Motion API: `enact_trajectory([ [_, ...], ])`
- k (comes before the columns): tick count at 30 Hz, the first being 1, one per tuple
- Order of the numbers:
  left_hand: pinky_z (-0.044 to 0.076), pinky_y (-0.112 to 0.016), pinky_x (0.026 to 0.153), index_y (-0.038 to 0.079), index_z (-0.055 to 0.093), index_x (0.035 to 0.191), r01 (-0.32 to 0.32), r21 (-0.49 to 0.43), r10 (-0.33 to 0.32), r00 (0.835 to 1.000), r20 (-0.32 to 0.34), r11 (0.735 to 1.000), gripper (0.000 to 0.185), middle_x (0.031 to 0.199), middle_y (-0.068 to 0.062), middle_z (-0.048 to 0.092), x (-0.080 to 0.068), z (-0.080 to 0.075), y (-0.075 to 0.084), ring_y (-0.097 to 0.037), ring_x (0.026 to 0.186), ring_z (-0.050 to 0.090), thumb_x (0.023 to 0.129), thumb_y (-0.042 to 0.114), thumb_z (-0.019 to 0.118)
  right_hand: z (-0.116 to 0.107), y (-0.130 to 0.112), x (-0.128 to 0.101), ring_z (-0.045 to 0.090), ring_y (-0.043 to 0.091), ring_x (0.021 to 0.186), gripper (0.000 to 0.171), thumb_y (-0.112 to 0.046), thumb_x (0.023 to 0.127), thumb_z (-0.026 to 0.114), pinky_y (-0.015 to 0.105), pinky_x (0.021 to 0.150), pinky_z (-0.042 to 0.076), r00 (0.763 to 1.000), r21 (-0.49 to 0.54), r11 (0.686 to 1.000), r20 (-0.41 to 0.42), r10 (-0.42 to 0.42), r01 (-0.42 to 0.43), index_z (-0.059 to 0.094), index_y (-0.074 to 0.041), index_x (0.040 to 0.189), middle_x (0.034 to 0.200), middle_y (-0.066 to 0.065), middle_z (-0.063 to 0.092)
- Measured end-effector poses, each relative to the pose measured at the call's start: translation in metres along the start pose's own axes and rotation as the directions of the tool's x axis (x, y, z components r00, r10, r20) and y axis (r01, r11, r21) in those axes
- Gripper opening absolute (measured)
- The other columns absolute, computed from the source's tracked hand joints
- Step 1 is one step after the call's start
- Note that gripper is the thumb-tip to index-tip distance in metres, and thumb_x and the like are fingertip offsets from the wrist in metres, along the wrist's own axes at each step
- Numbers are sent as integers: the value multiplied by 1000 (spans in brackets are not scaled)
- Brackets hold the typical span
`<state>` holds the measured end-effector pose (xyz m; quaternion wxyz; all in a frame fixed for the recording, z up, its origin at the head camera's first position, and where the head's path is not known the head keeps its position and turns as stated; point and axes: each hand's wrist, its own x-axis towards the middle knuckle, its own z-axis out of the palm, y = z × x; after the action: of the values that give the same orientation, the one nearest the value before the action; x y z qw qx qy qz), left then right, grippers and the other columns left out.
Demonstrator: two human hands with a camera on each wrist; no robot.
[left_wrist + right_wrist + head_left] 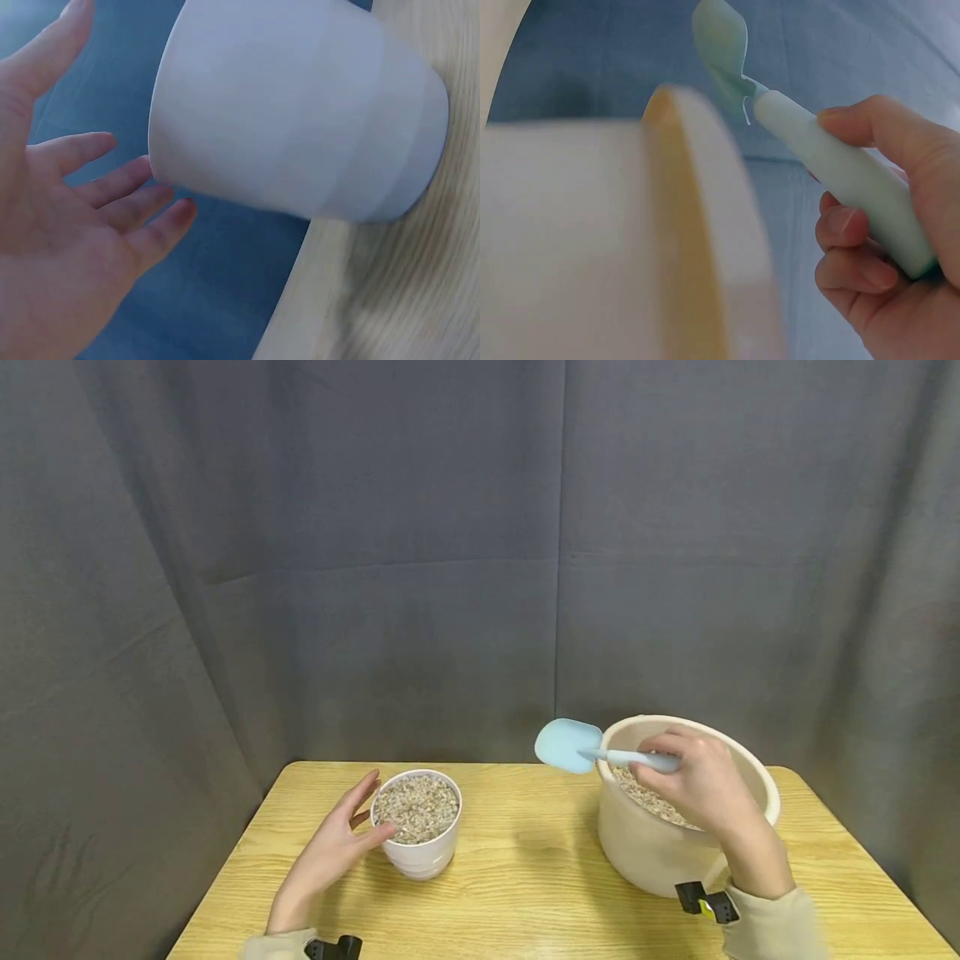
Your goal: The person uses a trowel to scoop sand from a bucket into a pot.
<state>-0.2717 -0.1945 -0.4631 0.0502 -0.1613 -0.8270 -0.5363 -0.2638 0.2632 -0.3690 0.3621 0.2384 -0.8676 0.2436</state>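
Note:
My right hand (693,777) grips the handle (847,180) of a light blue small shovel (568,745), held over the rim of a large cream tub (652,860). The shovel's blade points left, past the tub's edge, and its face looks bare. Inside the tub lies a coarse, tan grainy material (648,797), partly hidden by the hand. My left hand (333,839) is spread beside a white pot (423,860), thumb and fingers apart around its left side, fingertips right at the rim. Similar grains (417,808) fill that pot close to its brim.
Both containers stand on a light wooden table (517,893), the pot left of centre and the tub on the right. A dark grey curtain (420,568) hangs behind the table and along its sides. Bands with black camera mounts (705,903) sit at the wrists.

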Motion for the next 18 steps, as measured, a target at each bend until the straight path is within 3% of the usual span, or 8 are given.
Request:
enact_trajectory([
  [7,31,-54,111,16,35,152,4,154,9,997,-83,988,80,153,-11,36,8,3,25,-35,139,32,86,37,76,-17,24,-9,48,8,60,15,-7,68,80,27,52,42,999,-56,998,9,33,-32,73,-18,75,72,-11,59],
  [12,37,-49,109,19,37,151,3,145,10,996,-83,989,77,151,-10,37,16,11,42,-35,135,39,87,37,76,-31,42,-12,46,5,58,16,-8,65,82,26,49,40,1000,-101,995,22,18,-16,73,-17,75,70,-11,56],
  [18,42,-48,105,21,41,149,-39,133,47,998,-52,990,73,148,-5,42,29,35,61,-35,128,48,86,30,77,-50,63,-14,45,3,58,19,-7,61,84,20,48,39,998,-148,987,47,-51,57,73,-11,75,70,-10,57],
])
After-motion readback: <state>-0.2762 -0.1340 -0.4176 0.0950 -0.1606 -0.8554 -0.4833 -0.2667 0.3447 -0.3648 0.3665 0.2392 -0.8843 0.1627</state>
